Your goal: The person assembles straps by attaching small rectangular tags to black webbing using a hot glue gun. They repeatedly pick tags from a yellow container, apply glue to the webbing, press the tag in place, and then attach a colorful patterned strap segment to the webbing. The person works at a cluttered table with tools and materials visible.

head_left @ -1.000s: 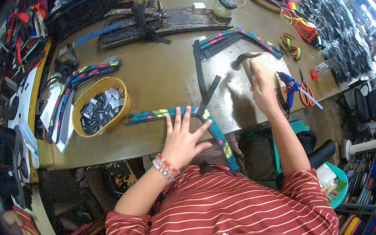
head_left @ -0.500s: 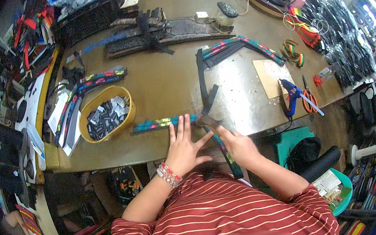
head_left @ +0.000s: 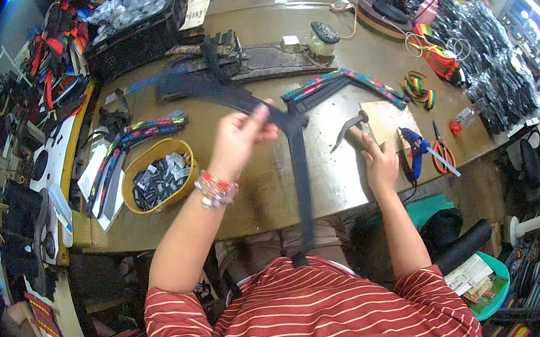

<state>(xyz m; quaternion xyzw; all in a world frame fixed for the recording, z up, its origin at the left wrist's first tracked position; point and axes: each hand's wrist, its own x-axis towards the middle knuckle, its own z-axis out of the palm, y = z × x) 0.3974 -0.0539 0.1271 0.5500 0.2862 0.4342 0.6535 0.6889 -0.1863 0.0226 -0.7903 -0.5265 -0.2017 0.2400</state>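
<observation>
My left hand (head_left: 240,142) is raised over the table with thumb and fingers closed on a black webbing strap (head_left: 299,172). One blurred length of it runs to the upper left, another hangs over the table's front edge. To the right, my right hand (head_left: 382,167) has its fingers around the wooden handle of a hammer (head_left: 356,129), whose dark curved head is low by the tabletop. Behind the strap lie multicoloured patterned straps (head_left: 339,76) with black webbing. Left of my left hand stands a yellow tub (head_left: 195,177) of small black pieces.
A tan board (head_left: 381,114), a blue glue gun (head_left: 415,144) and orange-handled scissors (head_left: 444,155) lie at the right. More patterned straps (head_left: 125,142) rest on white paper at the left. Farther back are a dark metal bar (head_left: 284,60), a lidded jar (head_left: 323,37) and a black crate (head_left: 134,54).
My left hand has risen from the table, lifting the strap and turning its black side up. My right hand has carried the hammer rightward from the strap joint.
</observation>
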